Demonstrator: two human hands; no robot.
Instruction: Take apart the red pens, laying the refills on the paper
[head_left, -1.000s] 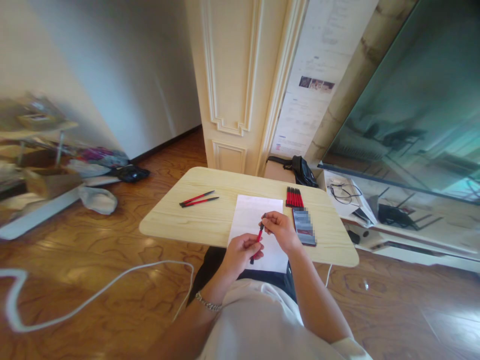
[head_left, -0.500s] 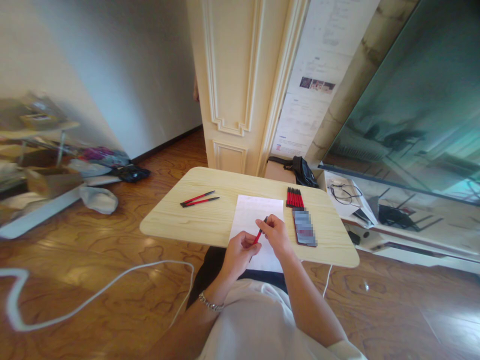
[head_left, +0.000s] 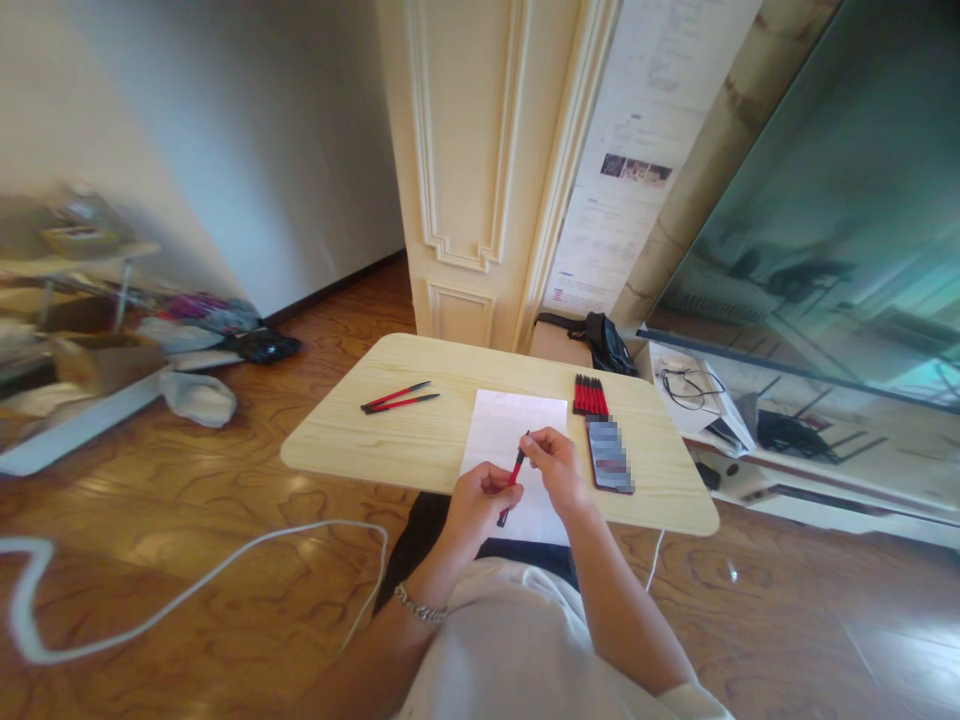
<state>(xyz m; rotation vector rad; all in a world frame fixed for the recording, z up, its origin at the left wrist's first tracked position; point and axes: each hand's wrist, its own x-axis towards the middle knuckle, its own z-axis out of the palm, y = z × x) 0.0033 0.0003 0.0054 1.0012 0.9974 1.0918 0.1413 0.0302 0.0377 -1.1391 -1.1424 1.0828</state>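
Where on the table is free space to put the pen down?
Bare wood lies between the two pens and the paper, and along the table's left front edge. The right side is crowded: pen bundle, phone, both hands.

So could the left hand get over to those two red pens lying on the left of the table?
Probably yes. The two red pens lie alone on bare table, nothing between them and the left hand. But that hand now grips a red pen with the right hand.
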